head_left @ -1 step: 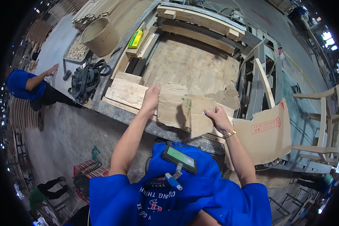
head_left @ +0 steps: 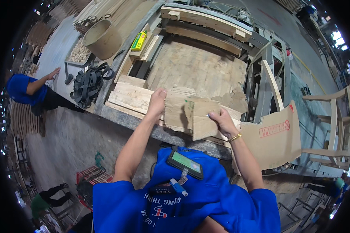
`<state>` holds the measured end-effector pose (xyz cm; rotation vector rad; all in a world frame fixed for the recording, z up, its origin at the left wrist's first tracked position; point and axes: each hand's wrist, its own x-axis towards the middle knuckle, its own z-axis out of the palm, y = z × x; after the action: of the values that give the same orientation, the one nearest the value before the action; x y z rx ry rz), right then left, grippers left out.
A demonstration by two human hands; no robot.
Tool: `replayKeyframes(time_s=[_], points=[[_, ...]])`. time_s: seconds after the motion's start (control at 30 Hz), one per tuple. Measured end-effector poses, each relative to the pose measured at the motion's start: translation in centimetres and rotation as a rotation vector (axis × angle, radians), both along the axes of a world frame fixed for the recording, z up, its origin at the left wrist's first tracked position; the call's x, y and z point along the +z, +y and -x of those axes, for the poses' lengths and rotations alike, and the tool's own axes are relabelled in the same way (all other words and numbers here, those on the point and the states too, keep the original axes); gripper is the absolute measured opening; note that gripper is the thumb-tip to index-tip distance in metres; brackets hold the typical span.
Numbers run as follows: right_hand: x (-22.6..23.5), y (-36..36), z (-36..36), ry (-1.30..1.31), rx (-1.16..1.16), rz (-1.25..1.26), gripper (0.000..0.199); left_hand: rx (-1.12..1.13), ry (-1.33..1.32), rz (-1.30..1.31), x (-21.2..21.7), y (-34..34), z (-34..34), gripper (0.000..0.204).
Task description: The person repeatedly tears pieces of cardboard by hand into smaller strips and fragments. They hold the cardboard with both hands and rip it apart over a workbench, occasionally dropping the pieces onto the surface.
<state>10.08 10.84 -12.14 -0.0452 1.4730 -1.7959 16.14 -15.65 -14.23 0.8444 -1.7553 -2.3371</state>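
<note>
A thin, ragged-edged sheet of wood veneer point(head_left: 194, 116) lies at the near edge of the counter point(head_left: 144, 125), partly over a stack of pale wooden boards point(head_left: 130, 95); it looks light, stiff yet brittle, likely to crack or splinter along the grain, so the sounder side edges seem the safest places to take it, with both hands sharing the span. The left hand point(head_left: 157, 103) rests on its left edge, fingers curled over the top, its grip closed on the sheet; the right hand point(head_left: 221, 120) pinches the right edge, thumb on top. Behind lies a broad worn plywood panel point(head_left: 198, 66); to the right a torn piece of cardboard point(head_left: 274, 136) leans; farther left sit a round drum point(head_left: 103, 39) and black straps point(head_left: 87, 83); another person in blue point(head_left: 27, 91) works beyond.
</note>
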Motion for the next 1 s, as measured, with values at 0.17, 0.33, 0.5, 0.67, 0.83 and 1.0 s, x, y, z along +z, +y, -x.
replayKeyframes(time_s=[0.17,0.33,0.5,0.67,0.83,1.0], points=[[-3.5,-3.8,-0.9,-0.042,-0.128,0.075,0.068,0.17,0.13,-0.075,-0.9,6.0,0.6,0.028],[-2.3,-1.9,1.6,-0.146,-0.206,0.152,0.06,0.204,0.061,-0.247,-0.2,5.3,-0.1,0.032],[-4.2,3.1,11.6,-0.185,-0.654,0.218,0.035,0.126,0.063,0.176,-3.3,3.5,-1.2,0.021],[-11.3,6.7,22.3,-0.008,-0.922,0.28,0.035,0.03,0.067,0.713,-3.5,4.5,-1.2,0.012],[-16.4,9.4,29.2,-0.22,-1.099,-0.023,0.043,0.091,0.035,0.797,-3.8,5.7,-1.7,0.011],[-20.0,9.2,26.9,0.196,-0.592,-0.858,0.041,0.087,0.022,0.791,-3.6,6.0,-0.5,0.012]])
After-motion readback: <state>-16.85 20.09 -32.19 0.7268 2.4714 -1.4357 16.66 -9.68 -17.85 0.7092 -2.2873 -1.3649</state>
